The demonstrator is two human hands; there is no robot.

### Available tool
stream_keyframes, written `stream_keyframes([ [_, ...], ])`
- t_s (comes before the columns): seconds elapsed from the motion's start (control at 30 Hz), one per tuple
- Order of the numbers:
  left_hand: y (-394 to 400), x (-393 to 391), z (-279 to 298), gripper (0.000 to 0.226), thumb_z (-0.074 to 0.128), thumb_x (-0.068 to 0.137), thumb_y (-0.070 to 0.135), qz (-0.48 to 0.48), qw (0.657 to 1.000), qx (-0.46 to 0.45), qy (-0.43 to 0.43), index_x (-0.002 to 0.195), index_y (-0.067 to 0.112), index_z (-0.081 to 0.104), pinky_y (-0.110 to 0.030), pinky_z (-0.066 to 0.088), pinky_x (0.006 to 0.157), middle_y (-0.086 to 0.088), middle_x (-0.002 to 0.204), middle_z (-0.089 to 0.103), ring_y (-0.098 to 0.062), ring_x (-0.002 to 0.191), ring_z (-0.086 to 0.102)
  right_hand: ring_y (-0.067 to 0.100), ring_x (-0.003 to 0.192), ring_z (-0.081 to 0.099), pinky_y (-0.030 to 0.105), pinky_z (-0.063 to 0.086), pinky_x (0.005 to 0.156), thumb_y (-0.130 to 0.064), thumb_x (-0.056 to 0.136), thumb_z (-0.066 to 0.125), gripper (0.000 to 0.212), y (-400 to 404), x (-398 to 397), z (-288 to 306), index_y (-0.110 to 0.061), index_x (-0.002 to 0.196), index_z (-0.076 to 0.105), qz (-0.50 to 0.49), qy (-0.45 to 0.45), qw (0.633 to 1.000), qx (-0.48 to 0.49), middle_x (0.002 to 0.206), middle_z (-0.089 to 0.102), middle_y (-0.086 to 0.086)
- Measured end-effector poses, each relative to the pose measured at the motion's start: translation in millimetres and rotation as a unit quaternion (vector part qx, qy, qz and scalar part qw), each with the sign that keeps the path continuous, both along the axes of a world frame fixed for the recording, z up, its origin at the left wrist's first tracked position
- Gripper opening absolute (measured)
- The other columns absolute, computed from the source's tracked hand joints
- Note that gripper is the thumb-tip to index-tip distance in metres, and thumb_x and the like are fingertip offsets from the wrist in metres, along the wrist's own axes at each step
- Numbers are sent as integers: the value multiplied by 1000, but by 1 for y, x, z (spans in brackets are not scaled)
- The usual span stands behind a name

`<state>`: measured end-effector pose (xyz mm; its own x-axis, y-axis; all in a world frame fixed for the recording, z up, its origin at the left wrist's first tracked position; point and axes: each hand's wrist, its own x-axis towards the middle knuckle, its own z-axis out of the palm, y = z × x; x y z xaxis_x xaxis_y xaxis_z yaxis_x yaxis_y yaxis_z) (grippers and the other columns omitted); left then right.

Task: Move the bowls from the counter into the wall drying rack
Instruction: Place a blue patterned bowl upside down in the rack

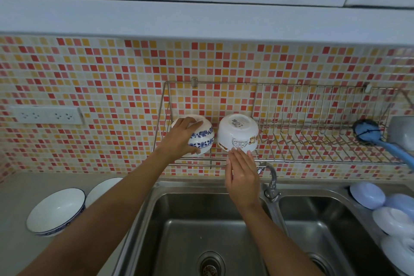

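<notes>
A wire wall drying rack (313, 105) hangs on the tiled wall above the sink. At its left end a white bowl with blue flowers (205, 139) lies upside down, and my left hand (181, 136) grips it from the left. Beside it stands an upturned white bowl with a cartoon print (238, 132). My right hand (240, 170) touches that bowl's lower rim with its fingertips, fingers straight. On the counter at the left a blue-rimmed white bowl (57, 210) sits upright, with another white bowl (103, 188) behind it, partly hidden by my left arm.
A double steel sink (201, 226) with a tap (270, 177) lies below the rack. A blue dish brush (380, 139) rests in the rack's right end. Pale blue and white plastic dishes (385, 208) are piled right of the sink. A wall socket strip (47, 115) is left.
</notes>
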<state>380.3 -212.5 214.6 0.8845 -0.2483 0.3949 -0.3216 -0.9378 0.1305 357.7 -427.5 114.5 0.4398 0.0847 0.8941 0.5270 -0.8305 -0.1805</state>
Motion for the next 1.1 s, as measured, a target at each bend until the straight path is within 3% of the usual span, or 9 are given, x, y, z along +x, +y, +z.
stream_keyframes([
  [0.27, 1, -1, -2, 94, 83, 63, 40, 4, 1000, -12, 4, 142, 19, 38, -46, 35, 107, -10, 140, 38, -32, 128, 33, 20, 111, 66, 40, 38, 112, -20, 96, 52, 29, 0, -1, 2, -5, 112, 71, -4, 15, 1000, -4, 113, 71, 10],
  [0.57, 5, -11, -11, 69, 77, 75, 32, 23, 992, -126, 3, 135, 20, 46, -43, 36, 108, -8, 137, 44, -29, 125, 37, 21, 111, 65, 42, 39, 111, -20, 95, 51, 31, 0, -6, 4, -4, 112, 71, 2, 33, 999, -8, 113, 71, 11],
  [0.67, 3, -21, -13, 55, 63, 86, 38, 52, 987, -152, -29, 136, 21, 45, -40, 37, 107, -7, 139, 43, -24, 128, 36, 21, 106, 68, 42, 42, 109, -20, 96, 48, 31, 1, -8, 11, -4, 108, 72, 6, 52, 999, -13, 109, 73, 11],
  [0.77, -1, -35, -21, 48, 44, 95, 43, 81, 989, -108, -57, 138, 23, 40, -42, 44, 102, -5, 145, 39, -23, 133, 34, 22, 96, 71, 39, 48, 100, -19, 92, 54, 26, 2, -10, 30, -7, 105, 72, 21, 84, 996, 15, 104, 74, 10],
  [0.87, -2, -45, -32, 44, 39, 96, 42, 83, 990, -78, -85, 133, 19, 46, -37, 53, 91, -3, 141, 46, -21, 128, 43, 30, 123, 56, 48, 49, 98, -23, 91, 60, 38, 1, -3, 54, -8, 126, 62, 11, 179, 983, 49, 135, 58, 14],
  [0.93, -1, -45, -34, 44, 38, 97, 42, 81, 989, -87, -85, 133, 19, 47, -34, 54, 89, -2, 140, 49, -20, 125, 47, 33, 141, 33, 48, 36, 109, -31, 94, 56, 54, -2, 8, 69, -13, 143, 43, -13, 249, 968, 18, 155, 34, 13],
  [1.0, 0, -45, -33, 45, 38, 97, 41, 80, 989, -94, -84, 135, 19, 46, -33, 52, 91, -2, 141, 49, -20, 126, 47, 33, 147, 17, 45, 22, 117, -40, 96, 48, 65, -4, 20, 76, -16, 151, 23, -37, 312, 949, -20, 161, 15, 10],
  [1.1, -1, -47, -34, 47, 35, 98, 42, 89, 990, -84, -67, 139, 19, 43, -36, 46, 99, -2, 144, 46, -20, 130, 45, 33, 148, 14, 45, 22, 117, -48, 98, 37, 69, -1, 24, 73, -16, 153, 12, -70, 355, 929, -77, 162, 10, 12],
])
